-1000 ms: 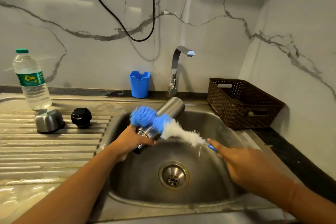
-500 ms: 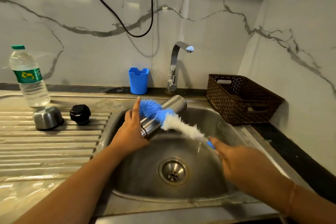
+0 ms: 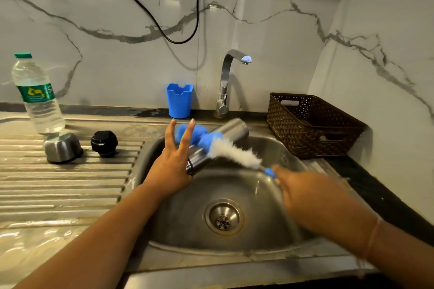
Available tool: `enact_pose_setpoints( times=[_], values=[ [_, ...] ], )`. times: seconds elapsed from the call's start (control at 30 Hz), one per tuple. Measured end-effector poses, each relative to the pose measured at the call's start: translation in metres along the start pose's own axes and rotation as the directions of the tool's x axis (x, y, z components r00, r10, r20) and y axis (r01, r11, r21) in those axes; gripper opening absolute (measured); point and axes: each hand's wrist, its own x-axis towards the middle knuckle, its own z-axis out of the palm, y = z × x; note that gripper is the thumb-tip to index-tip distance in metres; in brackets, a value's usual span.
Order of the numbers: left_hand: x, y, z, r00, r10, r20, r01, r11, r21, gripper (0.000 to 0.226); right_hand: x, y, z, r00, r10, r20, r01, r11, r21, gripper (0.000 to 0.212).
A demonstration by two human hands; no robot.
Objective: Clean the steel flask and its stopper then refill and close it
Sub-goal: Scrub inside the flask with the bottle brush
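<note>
Left hand (image 3: 173, 164): it is carrying the steel flask (image 3: 231, 130) at its near end, with two fingers (image 3: 171, 134) standing straight. The thumb and the other fingers are hidden, so I cannot tell how the hold is closing.
Right hand (image 3: 303, 185): it is gripping the blue handle of the bottle brush (image 3: 232, 151), with the fingers curled around it.
Flask: it is lying tilted above the sink (image 3: 256, 190), just right of the left hand.
Brush: its bristles are lying across the flask's outer wall and are looking blurred.
Step in hand: I am judging it as scrubbing the outside.
Doing it well: the left hand should be turning the flask so that every side is meeting the bristles. It should be staying low over the sink, since wet steel is probably slipping easily.
Stopper (image 3: 104, 143): it is sitting on the surface (image 3: 58, 185), left of the left hand and beside the steel cup (image 3: 63, 148).
</note>
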Motion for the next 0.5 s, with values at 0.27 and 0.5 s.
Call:
enact_pose_setpoints(
  times=[0.27, 0.5],
  values=[
    [0.001, -0.007, 0.006, 0.993, 0.094, -0.075, -0.094, 0.996, 0.012, 0.14, 0.008, -0.008, -0.015, 0.999, 0.015, -0.043, -0.014, 1.0, 0.023, 0.042],
    [0.002, -0.011, 0.008, 0.977, 0.149, -0.153, -0.143, 0.989, 0.047, 0.135, 0.024, 0.001, -0.016, 0.994, 0.061, -0.087, -0.066, 0.997, -0.048, 0.039]
  ],
)
